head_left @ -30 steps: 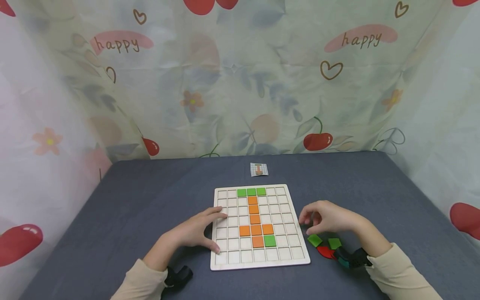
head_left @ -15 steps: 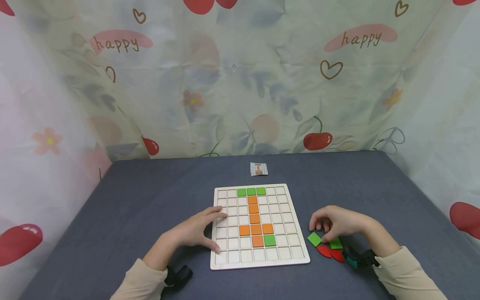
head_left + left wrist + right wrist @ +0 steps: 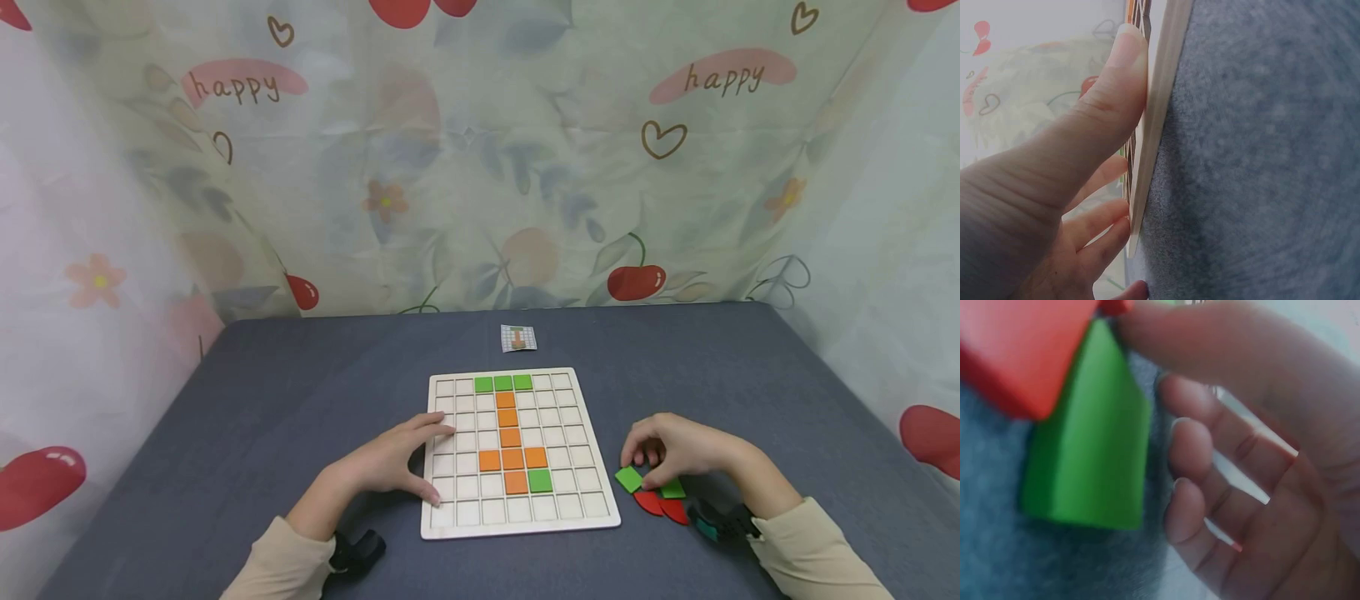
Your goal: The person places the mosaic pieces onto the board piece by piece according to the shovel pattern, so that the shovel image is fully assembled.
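A white gridded board (image 3: 520, 454) lies on the table with green and orange square tiles set in its cells. My left hand (image 3: 386, 458) rests on the board's left edge, thumb and fingers spread; in the left wrist view its thumb (image 3: 1107, 94) lies against the rim. To the right of the board my right hand (image 3: 678, 446) is low over loose pieces, fingers bent. Its thumb tip is beside a green tile (image 3: 628, 478); whether it pinches anything is hidden. Another green tile (image 3: 673, 488) is partly under the hand, and appears large in the right wrist view.
Red curved pieces (image 3: 662, 505) lie just in front of the green tiles. Behind the board is a small pattern card (image 3: 518, 338). A dark cloth (image 3: 337, 358) covers the table, and a printed curtain (image 3: 465, 167) hangs at its back and sides.
My right hand has moved away from the board's right edge, rightward and slightly nearer me, to the green tiles, then almost stopped. The left hand and board have stayed put.
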### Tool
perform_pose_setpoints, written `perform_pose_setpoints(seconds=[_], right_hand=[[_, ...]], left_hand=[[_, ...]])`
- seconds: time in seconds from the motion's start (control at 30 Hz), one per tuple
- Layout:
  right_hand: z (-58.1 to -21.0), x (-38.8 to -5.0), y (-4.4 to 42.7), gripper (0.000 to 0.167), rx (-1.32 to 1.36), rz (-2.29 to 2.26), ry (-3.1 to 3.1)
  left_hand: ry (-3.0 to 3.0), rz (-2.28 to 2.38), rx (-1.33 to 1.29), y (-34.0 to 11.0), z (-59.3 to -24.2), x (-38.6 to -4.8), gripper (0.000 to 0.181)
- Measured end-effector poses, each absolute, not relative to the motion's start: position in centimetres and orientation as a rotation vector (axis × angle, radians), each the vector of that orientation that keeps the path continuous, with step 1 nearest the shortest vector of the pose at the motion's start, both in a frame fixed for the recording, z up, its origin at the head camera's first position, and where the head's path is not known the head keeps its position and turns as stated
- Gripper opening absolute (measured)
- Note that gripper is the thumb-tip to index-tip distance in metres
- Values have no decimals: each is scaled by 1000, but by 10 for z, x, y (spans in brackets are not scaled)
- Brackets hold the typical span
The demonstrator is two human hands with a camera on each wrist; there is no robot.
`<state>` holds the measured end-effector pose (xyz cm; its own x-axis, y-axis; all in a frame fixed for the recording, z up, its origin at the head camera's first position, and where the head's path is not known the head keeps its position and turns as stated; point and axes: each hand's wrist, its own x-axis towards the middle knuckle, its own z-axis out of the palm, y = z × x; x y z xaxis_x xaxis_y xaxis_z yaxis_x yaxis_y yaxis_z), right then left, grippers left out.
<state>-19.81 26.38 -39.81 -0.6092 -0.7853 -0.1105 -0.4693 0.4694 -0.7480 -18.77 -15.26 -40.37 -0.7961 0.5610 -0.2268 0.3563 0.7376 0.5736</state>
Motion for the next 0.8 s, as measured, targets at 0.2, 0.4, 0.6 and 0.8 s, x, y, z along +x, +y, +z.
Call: perform_pose_setpoints(seconds=[0.2,0.4,0.6,0.8], right_hand=[[-403,-199,266,21,-1118,-985,2297],[-404,-197,267,20,-1129,-989,2309],[-394,-194,264,19,-1085,-982,2371],[-387,-193,260,20,-1069,-1005,2402]], left_hand=[[2547,731,708,-152,-403,-188,88],[2543,724,698,-152,-403,-188,89],[2542,722,700,-152,-403,-188,89],[2547,719,713,-153,-403,-188,88]])
